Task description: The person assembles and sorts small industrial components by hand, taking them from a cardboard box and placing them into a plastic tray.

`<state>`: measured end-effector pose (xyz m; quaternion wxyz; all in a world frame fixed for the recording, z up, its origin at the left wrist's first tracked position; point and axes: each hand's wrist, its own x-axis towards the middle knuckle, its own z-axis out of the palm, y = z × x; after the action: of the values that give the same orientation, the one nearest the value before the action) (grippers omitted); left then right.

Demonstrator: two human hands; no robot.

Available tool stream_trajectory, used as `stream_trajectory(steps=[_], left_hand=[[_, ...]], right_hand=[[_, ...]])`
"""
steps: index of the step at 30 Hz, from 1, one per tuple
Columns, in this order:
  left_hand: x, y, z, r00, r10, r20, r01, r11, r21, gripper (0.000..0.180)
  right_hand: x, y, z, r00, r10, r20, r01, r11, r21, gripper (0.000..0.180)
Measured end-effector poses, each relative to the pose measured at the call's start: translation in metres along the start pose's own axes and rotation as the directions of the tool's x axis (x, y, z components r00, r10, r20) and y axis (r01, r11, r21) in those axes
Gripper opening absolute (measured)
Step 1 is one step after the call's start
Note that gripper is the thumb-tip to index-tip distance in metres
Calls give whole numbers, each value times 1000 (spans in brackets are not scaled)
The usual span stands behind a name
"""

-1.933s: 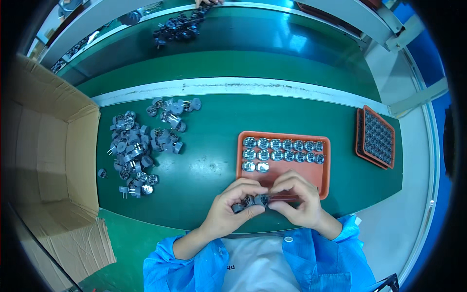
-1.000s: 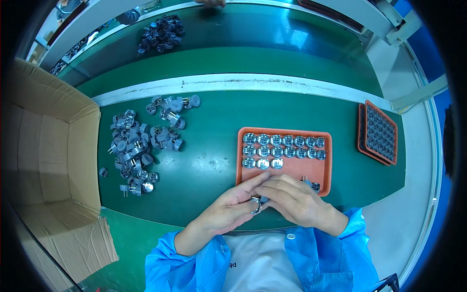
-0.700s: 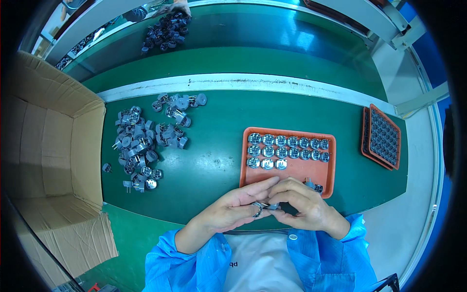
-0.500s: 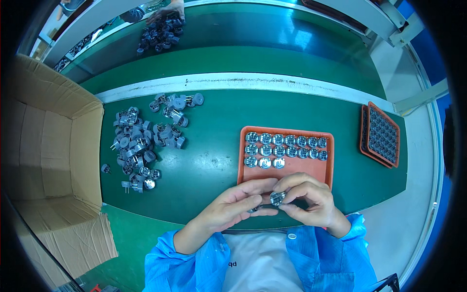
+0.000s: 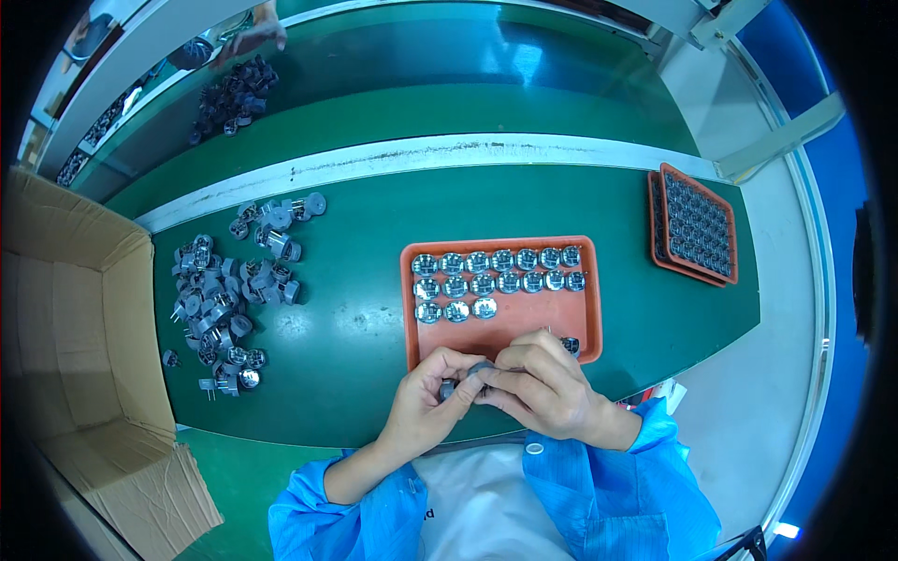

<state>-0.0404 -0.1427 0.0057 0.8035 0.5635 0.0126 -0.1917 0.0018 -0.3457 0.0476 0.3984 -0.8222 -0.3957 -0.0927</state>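
Note:
My left hand (image 5: 426, 402) is closed on small round grey components with metal pins. One grey component (image 5: 447, 388) sits against its fingers. A second grey component (image 5: 481, 367) is pinched where the fingertips of both hands meet. My right hand (image 5: 547, 393) is closed on this second one, whose lower part is hidden by fingers. Another round component (image 5: 569, 345) shows just beyond the right knuckles, over the tray's near right corner; whether the hand holds it I cannot tell. Beneath and beyond my hands lies an orange tray (image 5: 533, 313), with rows of round shiny components in its far part.
A loose pile of grey components (image 5: 220, 304) covers the green table's (image 5: 346, 374) left side. An open cardboard box (image 5: 79, 309) stands at the left edge. Two stacked filled orange trays (image 5: 694, 229) rest at the far right. A white ledge (image 5: 421, 154) runs along the back.
My hands have come together, the right fingers now closed around a component at the left fingertips. The whole view has shifted, moving the tray and pile leftward in the picture.

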Motion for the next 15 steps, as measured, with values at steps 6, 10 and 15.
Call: stream_trajectory(steps=[6,10,15], left_hand=[[4,2,2,997,83,11,-82,996,-44,24],[7,1,7,980,200,8,-200,977,77,27],[6,-1,-6,988,59,142,-29,979,-201,27]], right_hand=[[-1,8,-4,979,200,-39,-191,968,162,24],[1,16,-13,933,361,5,-354,912,210,18],[14,51,-22,970,242,-11,-238,941,-239,14]])
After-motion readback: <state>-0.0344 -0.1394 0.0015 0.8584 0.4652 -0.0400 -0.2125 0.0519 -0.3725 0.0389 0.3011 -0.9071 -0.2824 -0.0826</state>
